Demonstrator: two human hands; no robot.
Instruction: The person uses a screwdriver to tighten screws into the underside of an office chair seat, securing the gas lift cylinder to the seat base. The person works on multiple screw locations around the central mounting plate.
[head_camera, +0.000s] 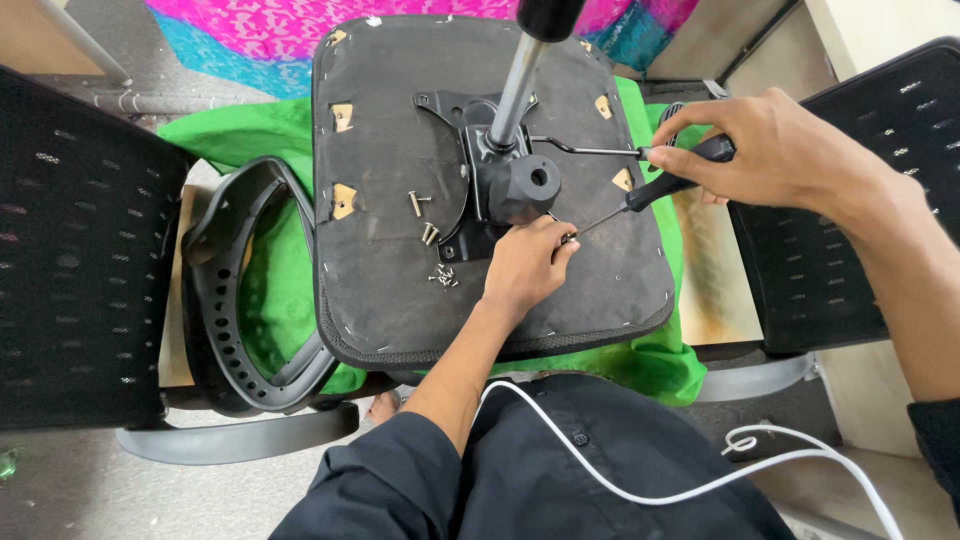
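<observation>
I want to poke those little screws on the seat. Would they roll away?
Probably. The screws are small, round and lie loose on the flat seat, so a nudge would likely scatter them. They look metal, so likely hard, not floppy.

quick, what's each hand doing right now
Left hand: closed, pinching a screw at the screwdriver's tip.
Right hand: closed around the black handle of the screwdriver.

Upturned chair seat (400, 290) lies on green cloth (270, 290). Right hand (775, 150) grips black-handled screwdriver (655, 188), tip at a screw pinched by left hand (525, 265) beside the black mechanism (520, 185). Loose screws (432, 235) scattered left. Armrest (235, 300) alongside.
</observation>
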